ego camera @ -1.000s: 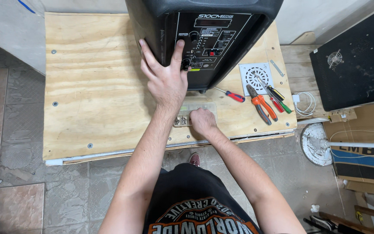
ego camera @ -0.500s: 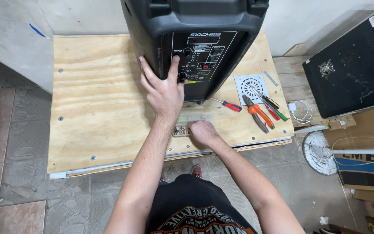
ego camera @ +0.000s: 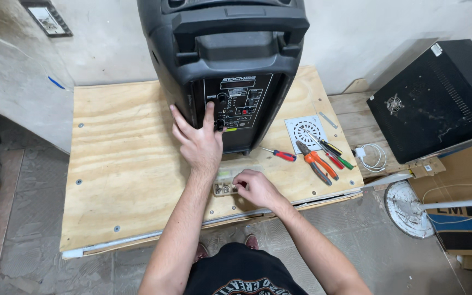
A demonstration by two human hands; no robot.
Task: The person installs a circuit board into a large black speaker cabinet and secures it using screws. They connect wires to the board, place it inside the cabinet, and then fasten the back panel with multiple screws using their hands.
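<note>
Head view: left hand (ego camera: 199, 145) lies flat and spread on the speaker (ego camera: 225, 71) — fingers by its control panel (ego camera: 236, 104). The speaker stands upright on the plywood surface (ego camera: 121, 164). Right hand (ego camera: 255, 187) curls, fingertips in a small parts box (ego camera: 228, 183) just before the speaker. Pliers (ego camera: 315, 161) and 1 red screwdriver (ego camera: 281, 154) lie to the right.

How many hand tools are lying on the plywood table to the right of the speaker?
4, maybe more hidden: a red-handled screwdriver nearest the speaker, orange-handled pliers beside it, then a red-handled tool and a green-handled tool, overlapping by the square drain grate.
</note>
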